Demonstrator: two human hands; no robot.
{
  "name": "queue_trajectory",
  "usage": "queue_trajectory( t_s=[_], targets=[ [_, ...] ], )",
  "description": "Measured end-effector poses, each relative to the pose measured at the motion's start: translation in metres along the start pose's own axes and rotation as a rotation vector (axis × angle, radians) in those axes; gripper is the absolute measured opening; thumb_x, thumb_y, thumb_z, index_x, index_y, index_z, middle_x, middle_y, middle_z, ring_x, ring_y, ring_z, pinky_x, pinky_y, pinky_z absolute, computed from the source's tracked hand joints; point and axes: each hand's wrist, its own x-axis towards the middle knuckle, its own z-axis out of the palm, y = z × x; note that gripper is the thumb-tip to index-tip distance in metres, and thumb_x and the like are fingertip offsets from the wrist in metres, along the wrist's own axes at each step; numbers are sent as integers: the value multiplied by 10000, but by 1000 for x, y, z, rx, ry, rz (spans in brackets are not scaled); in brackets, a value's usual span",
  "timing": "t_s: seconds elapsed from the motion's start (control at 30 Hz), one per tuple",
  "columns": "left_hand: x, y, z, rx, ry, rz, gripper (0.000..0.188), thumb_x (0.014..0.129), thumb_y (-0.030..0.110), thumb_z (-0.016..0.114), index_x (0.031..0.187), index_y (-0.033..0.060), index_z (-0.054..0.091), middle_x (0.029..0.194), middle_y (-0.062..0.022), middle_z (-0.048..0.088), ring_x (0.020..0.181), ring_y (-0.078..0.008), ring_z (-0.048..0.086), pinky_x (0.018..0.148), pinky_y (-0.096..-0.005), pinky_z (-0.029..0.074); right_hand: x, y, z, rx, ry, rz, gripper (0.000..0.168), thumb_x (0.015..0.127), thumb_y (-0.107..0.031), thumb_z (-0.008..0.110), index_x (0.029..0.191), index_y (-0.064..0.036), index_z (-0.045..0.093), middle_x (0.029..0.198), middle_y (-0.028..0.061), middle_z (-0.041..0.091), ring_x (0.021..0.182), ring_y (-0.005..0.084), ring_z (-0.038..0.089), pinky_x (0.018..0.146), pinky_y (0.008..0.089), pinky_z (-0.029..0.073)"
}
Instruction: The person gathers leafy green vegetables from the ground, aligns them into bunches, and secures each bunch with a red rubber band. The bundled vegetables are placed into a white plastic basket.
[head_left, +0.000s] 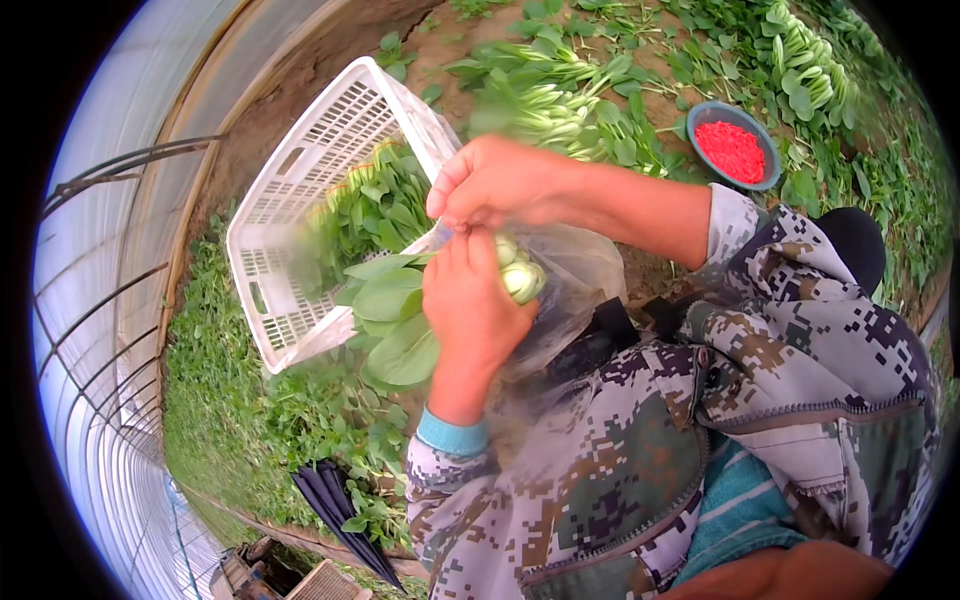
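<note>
My left hand (469, 296) is wrapped around a bunch of bok choy (397, 307). The pale stem ends (523, 279) stick out on the thumb side and the broad green leaves hang out on the other. Close above, my right hand (487, 184) has its fingers pinched together, touching the left fingers; whatever may be between the fingertips is hidden. Just beyond both hands stands a white plastic crate (274, 225), holding bok choy bunches (375, 199) with thin orange-red bands around their stems. A clear plastic sheet (585, 262) lies over my lap under the bunch.
Loose bok choy (555, 112) lies piled on the soil, with another row (806, 67) farther right. A blue-grey bowl (694, 124) holds small red strips (731, 152). A folded black umbrella (337, 502) lies at lower left. Greenhouse film on curved ribs (112, 300) bounds the left side.
</note>
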Motion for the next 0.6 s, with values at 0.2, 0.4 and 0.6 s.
queue_trajectory(
  t_s=[0.2,0.4,0.6],
  targets=[
    [-1,2,-1,-18,42,32,772,479,155,765,1182,35,471,1141,-144,551,1020,-323,538,860,-399,431,-15,-22,-29,-422,-90,-122,74,713,-63,608,768,-26,642,652,-10,583,585,70,507,507,238,377],
    [3,10,2,-17,27,9,783,477,145,762,1197,38,474,1172,-139,546,1038,-314,536,875,-389,428,-15,-33,-44,-1613,-96,-606,55,699,-190,634,703,-134,636,619,52,618,562,254,592,467,344,420],
    [6,12,3,1,33,-2,797,480,145,759,1214,37,468,1159,-146,554,1020,-311,543,870,-386,426,-12,-43,-50,-2087,-232,-417,96,702,-229,647,719,-135,638,606,64,605,568,265,599,460,399,432]
  ],
)
